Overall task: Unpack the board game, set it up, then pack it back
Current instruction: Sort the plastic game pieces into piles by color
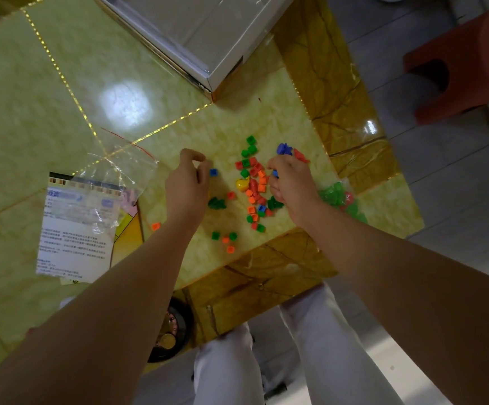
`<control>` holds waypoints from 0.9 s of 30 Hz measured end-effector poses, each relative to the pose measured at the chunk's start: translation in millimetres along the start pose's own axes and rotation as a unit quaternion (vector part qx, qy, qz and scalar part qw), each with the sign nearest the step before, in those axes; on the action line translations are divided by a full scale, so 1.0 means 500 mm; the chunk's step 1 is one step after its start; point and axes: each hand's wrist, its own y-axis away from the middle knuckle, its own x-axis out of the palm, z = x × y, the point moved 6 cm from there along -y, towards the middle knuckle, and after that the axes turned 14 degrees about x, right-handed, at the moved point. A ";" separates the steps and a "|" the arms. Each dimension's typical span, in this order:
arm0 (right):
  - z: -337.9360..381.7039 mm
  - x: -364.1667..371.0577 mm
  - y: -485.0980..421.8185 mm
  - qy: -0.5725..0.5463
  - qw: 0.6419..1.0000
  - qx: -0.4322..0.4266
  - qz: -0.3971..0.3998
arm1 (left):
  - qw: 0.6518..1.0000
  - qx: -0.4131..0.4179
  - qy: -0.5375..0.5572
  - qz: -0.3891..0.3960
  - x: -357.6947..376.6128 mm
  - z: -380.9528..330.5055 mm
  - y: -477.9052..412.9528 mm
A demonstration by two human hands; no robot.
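Note:
Several small plastic game pieces (253, 182) in green, orange, red and blue lie scattered on the marbled table (62, 92). My right hand (291, 182) rests at the right edge of the pile, its fingers curled round a small blue piece (275, 173). My left hand (187, 182) hovers left of the pile with loosely curled fingers, just beside a lone blue cube (213, 172). A blue figure (284, 148) and a red figure (301, 155) lie past my right hand. The white game box (225, 65) stands open at the table's far side.
An empty clear zip bag (120, 165) lies over a printed rule sheet (74, 229) and a yellow board (129, 238) at the left. A bag of green pieces (339, 197) sits at the right edge. A black roulette wheel (173, 331) is near me, a red stool (465, 62) on the floor.

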 end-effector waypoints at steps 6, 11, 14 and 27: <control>-0.008 -0.033 -0.009 0.088 0.995 -0.044 -0.036 | 0.969 0.052 -0.203 0.129 0.043 -0.020 -0.002; -0.013 -0.036 0.021 0.378 0.906 -0.176 -0.069 | 0.984 0.023 -0.160 0.072 0.030 -0.031 -0.004; -0.033 -0.015 0.042 0.572 0.783 -0.228 -0.088 | 0.999 -0.026 -0.036 -0.002 0.017 -0.024 0.007; -0.050 -0.034 0.040 0.406 0.879 -0.203 -0.143 | 0.905 -0.189 0.382 -0.001 0.037 -0.018 0.089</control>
